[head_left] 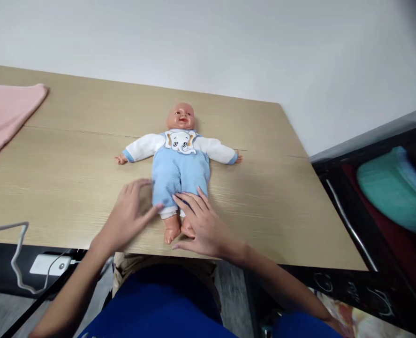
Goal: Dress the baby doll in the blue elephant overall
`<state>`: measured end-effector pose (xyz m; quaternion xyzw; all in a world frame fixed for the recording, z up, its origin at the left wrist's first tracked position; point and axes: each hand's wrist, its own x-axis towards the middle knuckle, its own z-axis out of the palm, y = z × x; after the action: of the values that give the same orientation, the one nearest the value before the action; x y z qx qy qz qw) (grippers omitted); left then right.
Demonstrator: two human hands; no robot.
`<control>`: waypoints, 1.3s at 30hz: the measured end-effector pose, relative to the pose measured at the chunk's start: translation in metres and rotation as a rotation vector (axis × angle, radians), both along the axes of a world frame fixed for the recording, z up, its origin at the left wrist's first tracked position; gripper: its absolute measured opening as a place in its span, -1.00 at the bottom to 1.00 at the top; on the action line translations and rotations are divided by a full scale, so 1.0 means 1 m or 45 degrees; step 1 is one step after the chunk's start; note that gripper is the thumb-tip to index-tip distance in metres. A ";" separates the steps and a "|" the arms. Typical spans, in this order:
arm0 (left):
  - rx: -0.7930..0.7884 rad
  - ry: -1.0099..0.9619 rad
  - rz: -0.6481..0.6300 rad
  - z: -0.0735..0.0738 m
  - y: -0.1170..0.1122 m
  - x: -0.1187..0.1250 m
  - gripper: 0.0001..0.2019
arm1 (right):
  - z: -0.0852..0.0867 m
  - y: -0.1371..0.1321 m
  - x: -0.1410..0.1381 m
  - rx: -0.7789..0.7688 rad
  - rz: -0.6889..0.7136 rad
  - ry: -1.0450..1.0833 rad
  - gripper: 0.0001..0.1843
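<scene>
A baby doll (pixel 179 159) lies on its back on the wooden table (pixel 70 178), head away from me, arms spread. It wears a white top and light blue overalls with an elephant patch. My left hand (pixel 128 216) rests flat beside the doll's left trouser leg, fingers spread and touching the cuff. My right hand (pixel 202 225) lies over the doll's other lower leg and foot, fingers stretched out on the blue fabric. Neither hand grips anything.
A pink cloth (pixel 3 115) lies at the table's far left. A white cable (pixel 18 253) and a white adapter (pixel 49 264) hang below the front left edge. To the right stands a dark bin holding a teal item (pixel 394 192).
</scene>
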<state>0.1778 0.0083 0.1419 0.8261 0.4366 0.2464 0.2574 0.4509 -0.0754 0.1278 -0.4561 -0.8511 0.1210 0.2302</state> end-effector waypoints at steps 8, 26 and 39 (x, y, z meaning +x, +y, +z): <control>-0.078 -0.095 -0.130 -0.055 -0.068 -0.016 0.16 | -0.028 -0.005 -0.007 0.077 -0.078 0.027 -0.12; 0.027 -0.086 -0.154 -0.045 -0.061 -0.031 -0.22 | -0.029 -0.026 0.007 0.250 -0.216 0.210 -0.12; 0.411 -0.190 -0.185 0.010 0.076 0.063 -0.70 | -0.078 0.088 0.201 0.203 -0.780 0.232 0.12</control>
<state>0.2413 0.0840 0.1520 0.8654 0.3104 0.3544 0.1703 0.6515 0.0123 0.0497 -0.6587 -0.6570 0.0193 0.3661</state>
